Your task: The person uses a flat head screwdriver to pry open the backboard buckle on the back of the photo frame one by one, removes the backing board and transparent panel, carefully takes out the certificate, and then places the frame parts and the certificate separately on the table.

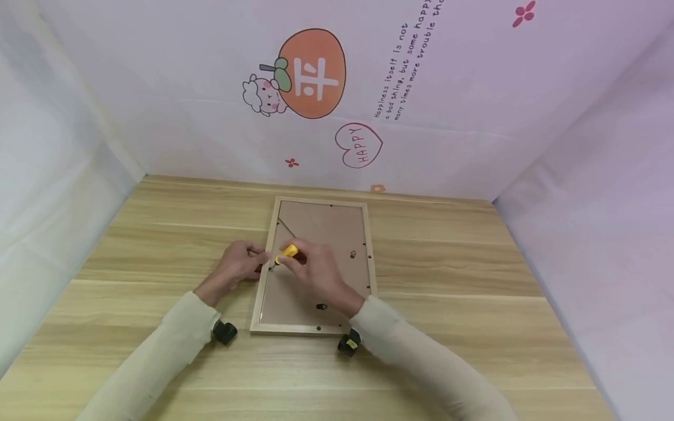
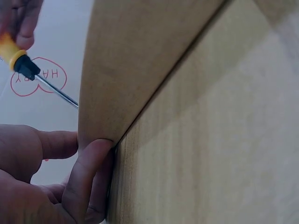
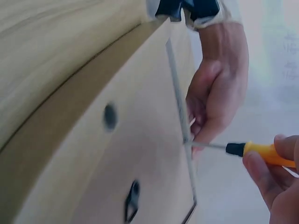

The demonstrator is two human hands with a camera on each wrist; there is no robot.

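I am pinching the small yellow-handled screwdriver with a black collar and thin metal shaft [image 1: 286, 253] in my right hand [image 1: 316, 272], fingers curled round the handle, its tip meeting the inner left edge of the light wooden picture frame with a brown backing board [image 1: 337, 234]. My left hand [image 1: 239, 263] is pressing its fingers [image 2: 86, 179] against the frame's outer left edge, close to the tip; they are curling at the edge, steadying rather than clasping it. The frame is lying face down in the middle of the pale wood-grain bench [image 1: 474, 280], with small black hangers [image 1: 321, 306] on its backing. Behind the bench is hanging a white cloth backdrop with an orange cartoon print [image 1: 310, 73].
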